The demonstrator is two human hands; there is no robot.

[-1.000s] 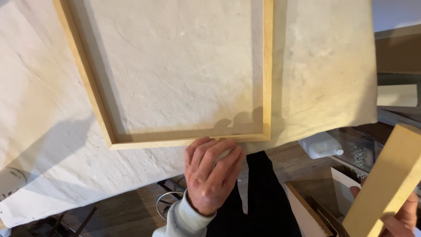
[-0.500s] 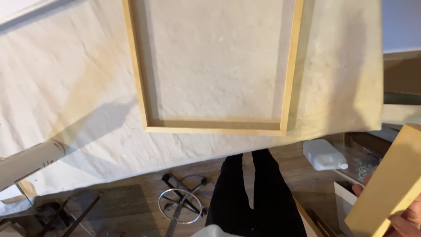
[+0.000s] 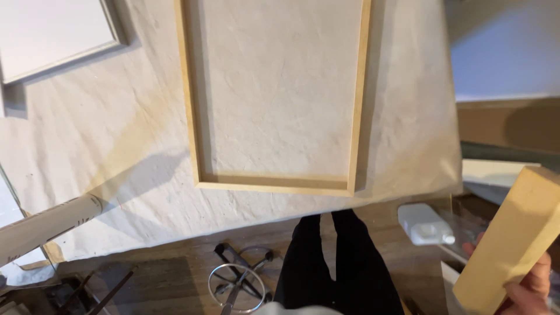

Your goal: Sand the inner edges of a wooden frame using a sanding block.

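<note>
Head view: left hand gone (right hand [image 3: 534,289] still grips wooden block [image 3: 513,233]).

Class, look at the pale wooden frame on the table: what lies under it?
The wooden frame rests on a creased, off-white cloth, which shows through its open middle and spreads all round it. The tabletop beneath is wholly covered, so its surface cannot be seen.

Matt wooden frame [image 3: 274,185] on wrinkled cloth [image 3: 105,140]; smooth wooden block [image 3: 513,239]
</note>
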